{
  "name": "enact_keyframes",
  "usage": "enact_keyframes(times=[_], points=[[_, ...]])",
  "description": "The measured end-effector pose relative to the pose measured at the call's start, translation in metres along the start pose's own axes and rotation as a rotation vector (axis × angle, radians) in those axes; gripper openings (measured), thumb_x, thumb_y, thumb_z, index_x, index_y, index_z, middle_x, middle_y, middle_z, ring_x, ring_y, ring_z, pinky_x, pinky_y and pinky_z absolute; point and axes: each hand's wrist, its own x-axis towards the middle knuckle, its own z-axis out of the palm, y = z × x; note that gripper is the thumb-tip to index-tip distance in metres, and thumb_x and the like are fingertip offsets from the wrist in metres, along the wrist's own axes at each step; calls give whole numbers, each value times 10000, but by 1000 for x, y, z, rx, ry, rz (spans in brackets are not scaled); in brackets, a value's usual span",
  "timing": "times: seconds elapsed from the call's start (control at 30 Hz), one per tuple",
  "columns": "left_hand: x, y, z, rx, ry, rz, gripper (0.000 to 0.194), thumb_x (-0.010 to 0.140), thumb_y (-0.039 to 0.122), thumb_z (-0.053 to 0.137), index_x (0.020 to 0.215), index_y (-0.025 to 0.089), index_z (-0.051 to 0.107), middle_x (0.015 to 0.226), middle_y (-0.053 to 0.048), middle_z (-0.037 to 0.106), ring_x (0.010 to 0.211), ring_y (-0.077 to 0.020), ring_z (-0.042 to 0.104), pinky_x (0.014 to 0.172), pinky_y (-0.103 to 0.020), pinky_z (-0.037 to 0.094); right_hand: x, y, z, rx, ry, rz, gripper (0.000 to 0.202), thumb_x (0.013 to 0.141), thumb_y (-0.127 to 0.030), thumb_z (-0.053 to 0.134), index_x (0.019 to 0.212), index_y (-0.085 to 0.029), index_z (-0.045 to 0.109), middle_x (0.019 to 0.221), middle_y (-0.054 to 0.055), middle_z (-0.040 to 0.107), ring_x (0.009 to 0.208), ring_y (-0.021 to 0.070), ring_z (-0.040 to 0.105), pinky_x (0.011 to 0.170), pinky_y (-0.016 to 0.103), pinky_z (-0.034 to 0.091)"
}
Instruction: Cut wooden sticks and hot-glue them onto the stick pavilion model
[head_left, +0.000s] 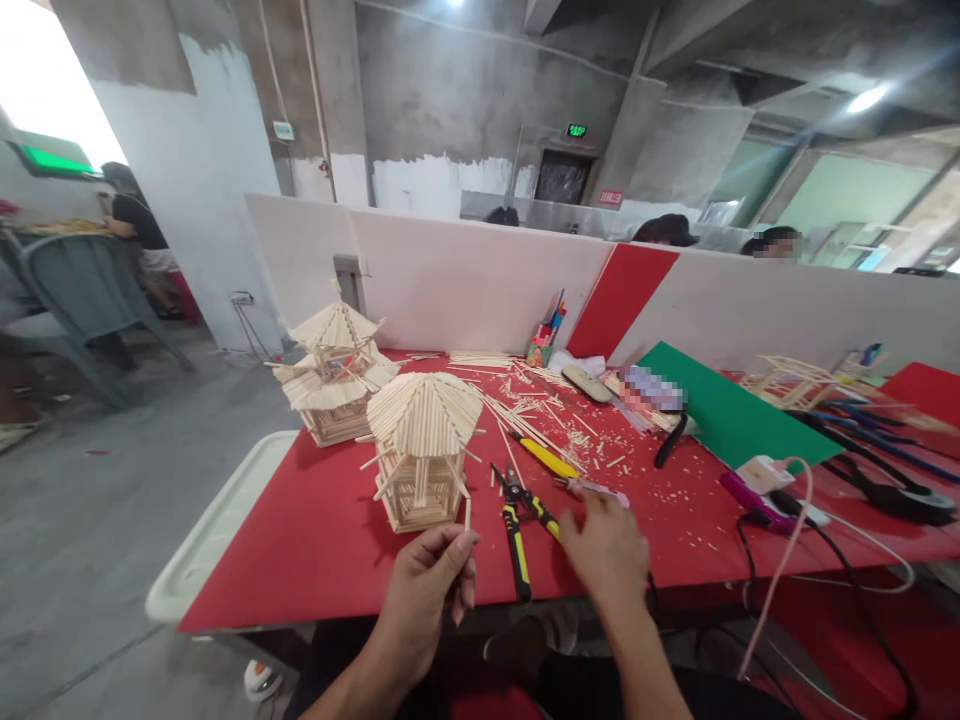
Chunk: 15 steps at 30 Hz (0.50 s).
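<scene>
My left hand (431, 575) pinches a short thin wooden stick (468, 513) upright between thumb and fingertips, in front of a small stick-built pavilion (421, 450) with a pointed roof. My right hand (609, 545) is over the table, thumb and fingers apart, close to a pink-handled tool (600, 492); its fingertips are partly hidden, so I cannot tell whether they touch it. Between my hands lie cutting pliers (517, 535) with black and yellow handles, jaws pointing away from me. A yellow-handled tool (547, 457) rests just beyond them.
A second, two-tiered stick pavilion (334, 375) stands at the back left. Loose sticks (517, 415) and scraps cover the red table (300, 560). A pen holder (540, 345), a green board (735, 405) and a power strip with cables (772, 500) lie farther right. A white partition (465, 270) runs behind.
</scene>
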Motion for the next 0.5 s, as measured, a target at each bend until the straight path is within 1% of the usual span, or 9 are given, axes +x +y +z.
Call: enact_keyframes(times=[0.03, 0.07, 0.13, 0.17, 0.23, 0.33, 0.4, 0.5], points=[[-3, 3, -2, -22, 19, -7, 345, 601, 435, 786, 705, 132, 656, 510, 45, 558, 341, -32, 441, 296, -132, 285, 6, 10, -1, -8, -6, 100, 462, 813, -319, 432, 1213, -115, 540, 1196, 217, 537, 1115, 343, 508, 837, 451, 425], [-4, 6, -3, -49, 33, -20, 341, 591, 424, 796, 700, 131, 658, 513, 44, 561, 344, -27, 433, 303, -131, 285, 12, 21, -1, -7, -23, 161, 495, 781, -309, 468, 1200, -55, 536, 1158, 261, 540, 1091, 378, 519, 809, 468, 436], [-6, 10, -7, -110, 55, -50, 331, 562, 391, 821, 686, 133, 654, 523, 40, 578, 359, -21, 433, 324, -128, 294, 24, 39, 1, 23, -60, 242, 525, 743, -279, 493, 1181, 9, 532, 1091, 301, 563, 1042, 398, 553, 787, 471, 446], [-6, 11, -8, -140, 63, -63, 331, 543, 376, 834, 676, 135, 650, 529, 37, 587, 364, -20, 435, 331, -127, 295, 29, 47, 2, 50, -79, 263, 518, 730, -272, 497, 1160, 13, 547, 1055, 304, 583, 1012, 394, 575, 780, 465, 450], [-4, 13, -10, -181, 78, -76, 340, 515, 366, 848, 657, 137, 642, 530, 32, 601, 359, -19, 435, 333, -127, 284, 38, 59, 4, 124, -109, 282, 473, 709, -281, 506, 1100, -31, 596, 982, 273, 631, 949, 368, 614, 767, 438, 459], [-1, 16, -13, -188, 90, -73, 344, 518, 384, 840, 636, 132, 636, 493, 31, 590, 326, -20, 412, 313, -132, 244, 44, 67, 4, 268, -106, 264, 364, 671, -314, 516, 953, -121, 641, 838, 181, 678, 858, 315, 639, 726, 370, 468], [2, 17, -13, -182, 95, -68, 339, 528, 387, 831, 631, 130, 635, 474, 31, 584, 316, -20, 405, 308, -133, 227, 39, 67, 2, 382, -70, 238, 324, 675, -358, 488, 889, -152, 615, 740, 123, 667, 777, 274, 634, 681, 335, 467], [5, 20, -12, -180, 126, -69, 347, 506, 380, 838, 622, 130, 627, 462, 32, 584, 316, -19, 406, 319, -129, 238, 17, 57, -4, 576, -28, 163, 309, 711, -462, 419, 802, -193, 541, 630, 32, 602, 647, 200, 593, 615, 289, 464]])
